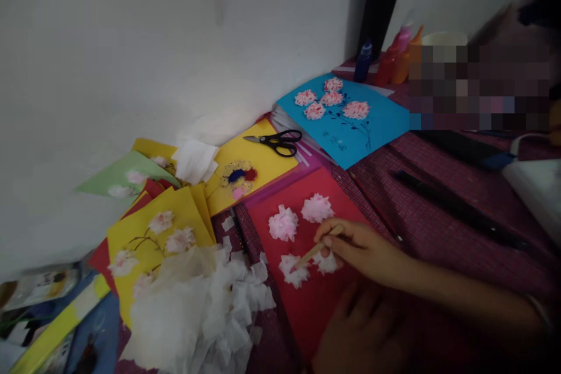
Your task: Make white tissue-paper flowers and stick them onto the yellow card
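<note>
My right hand pinches a thin wooden stick. The stick's lower tip touches a white tissue-paper flower with a little pink in it. This flower is on a red card, together with two pinker flowers above it and a white one partly behind my fingers. On the card's lower part lies my left hand, dim in shadow, its fingers stretched out and nothing seen in them. To the left of the card is a heap of torn white tissue paper.
A plastic palette with blue, red and pink paint sits on yellow paper, near black-handled scissors. A blue card with flowers lies further back, before paint bottles. Yellow flower cards lie left; a black pen lies right.
</note>
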`<state>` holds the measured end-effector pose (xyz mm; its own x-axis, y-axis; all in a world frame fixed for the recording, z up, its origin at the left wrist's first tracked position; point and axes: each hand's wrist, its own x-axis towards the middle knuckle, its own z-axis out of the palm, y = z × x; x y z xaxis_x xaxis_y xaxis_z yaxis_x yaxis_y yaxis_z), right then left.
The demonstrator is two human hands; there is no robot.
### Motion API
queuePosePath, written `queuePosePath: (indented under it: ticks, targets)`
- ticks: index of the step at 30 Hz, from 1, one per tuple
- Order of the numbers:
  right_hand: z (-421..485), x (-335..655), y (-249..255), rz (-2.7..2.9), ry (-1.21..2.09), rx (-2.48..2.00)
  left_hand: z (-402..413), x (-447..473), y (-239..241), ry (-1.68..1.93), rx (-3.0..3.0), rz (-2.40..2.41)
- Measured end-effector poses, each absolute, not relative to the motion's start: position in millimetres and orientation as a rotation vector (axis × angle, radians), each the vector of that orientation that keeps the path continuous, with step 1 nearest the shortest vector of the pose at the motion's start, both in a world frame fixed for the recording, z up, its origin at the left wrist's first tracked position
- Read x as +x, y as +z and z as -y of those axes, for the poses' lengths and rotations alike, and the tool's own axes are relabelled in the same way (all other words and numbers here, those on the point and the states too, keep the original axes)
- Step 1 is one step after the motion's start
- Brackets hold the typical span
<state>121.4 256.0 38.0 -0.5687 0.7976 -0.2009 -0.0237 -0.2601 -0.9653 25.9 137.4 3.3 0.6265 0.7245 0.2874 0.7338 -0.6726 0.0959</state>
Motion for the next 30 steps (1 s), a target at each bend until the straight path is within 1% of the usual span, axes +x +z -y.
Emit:
queuePosePath:
  ticks: [6, 13, 15, 18, 20, 24, 27, 29, 30]
  targets:
    - [-264, 129, 39, 1.322, 1.836, -0.925, -139, 24, 7, -0.477, -2.786, 1.208]
    - [-270, 132, 35, 1.56, 1.612, -0.97, -141, 26, 4, -0.6, -2.741, 1.22]
    - [-269, 133, 38, 1.523, 1.624, -0.966, -140, 27, 3, -0.62, -2.732, 1.219]
    - [-271, 133, 53, 1.338, 1.73, -0.955, -138, 30, -3, -0.681, -2.673, 1.236]
    - [-277, 128, 66, 1.263, 1.732, -0.936, -136, 31, -9, -0.737, -2.619, 1.251]
    - [-308, 93, 85, 1.316, 1.673, -0.795, -133, 33, -25, -0.822, -2.54, 1.252]
    - [-339, 51, 85, 1.244, 1.775, -0.817, -131, 34, -46, -0.869, -2.449, 1.224]
    - [-357, 24, 79, 1.177, 1.837, -0.895, -131, 35, -63, -0.795, -2.463, 1.179]
    - [-364, 13, 74, 1.163, 1.846, -0.923, -132, 36, -71, -0.695, -2.527, 1.157]
